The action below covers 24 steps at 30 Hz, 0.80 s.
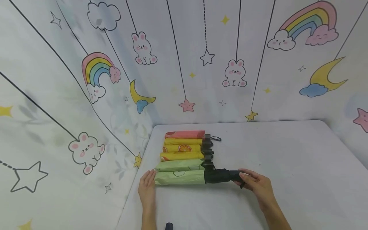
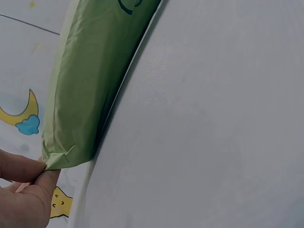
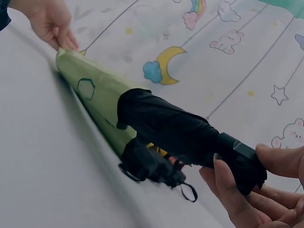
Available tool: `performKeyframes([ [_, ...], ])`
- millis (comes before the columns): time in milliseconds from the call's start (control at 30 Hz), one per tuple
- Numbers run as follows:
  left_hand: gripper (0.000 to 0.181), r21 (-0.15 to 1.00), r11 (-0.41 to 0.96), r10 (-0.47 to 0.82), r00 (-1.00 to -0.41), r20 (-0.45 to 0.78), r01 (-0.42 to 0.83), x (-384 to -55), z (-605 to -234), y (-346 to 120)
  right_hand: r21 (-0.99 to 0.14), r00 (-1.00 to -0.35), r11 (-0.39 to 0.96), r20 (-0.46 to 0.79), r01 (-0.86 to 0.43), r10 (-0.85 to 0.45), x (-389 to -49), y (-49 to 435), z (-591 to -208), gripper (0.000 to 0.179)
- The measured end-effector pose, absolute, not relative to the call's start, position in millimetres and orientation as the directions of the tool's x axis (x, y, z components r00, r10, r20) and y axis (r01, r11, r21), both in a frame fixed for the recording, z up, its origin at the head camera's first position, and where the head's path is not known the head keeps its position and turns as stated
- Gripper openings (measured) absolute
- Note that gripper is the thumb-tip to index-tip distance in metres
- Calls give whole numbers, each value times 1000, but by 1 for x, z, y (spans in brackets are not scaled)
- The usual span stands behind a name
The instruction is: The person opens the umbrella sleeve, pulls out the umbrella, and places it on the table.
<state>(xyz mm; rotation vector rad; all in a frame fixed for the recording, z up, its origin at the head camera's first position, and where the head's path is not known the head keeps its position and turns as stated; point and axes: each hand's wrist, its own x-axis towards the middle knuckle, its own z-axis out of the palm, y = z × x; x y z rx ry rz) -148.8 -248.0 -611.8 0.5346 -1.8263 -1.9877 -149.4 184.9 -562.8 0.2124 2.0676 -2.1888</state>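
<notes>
A black folding umbrella (image 1: 219, 176) lies partly inside a light green sleeve (image 1: 184, 179), its black body and handle sticking out to the right. My left hand (image 1: 147, 187) pinches the sleeve's closed left end; in the left wrist view, thumb and finger grip the fabric corner (image 2: 58, 160). At the other end my right hand (image 1: 258, 185) holds the umbrella's handle (image 3: 237, 152) between thumb and fingers. The right wrist view shows the umbrella and sleeve running in a line between both hands.
Behind it lies a row of sleeved umbrellas: a green one (image 1: 179, 165), several yellow ones (image 1: 172, 141) and a pink one (image 1: 185, 134), black ends rightward. A small dark object (image 1: 169, 226) shows at the front edge. A printed cloth wall (image 1: 172, 80) stands behind the white table (image 1: 287, 166).
</notes>
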Motion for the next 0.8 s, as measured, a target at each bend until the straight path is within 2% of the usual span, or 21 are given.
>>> performKeyframes([
  [367,50,996,-90,-519,-854,-38,10,-149,-612,-248,-978,-979,-71,-200,196,45,-147,196,-562,62],
  [800,51,997,-75,-527,-848,-45,-6,-149,-610,-248,-974,-976,-116,-204,195,74,-143,207,-560,57],
])
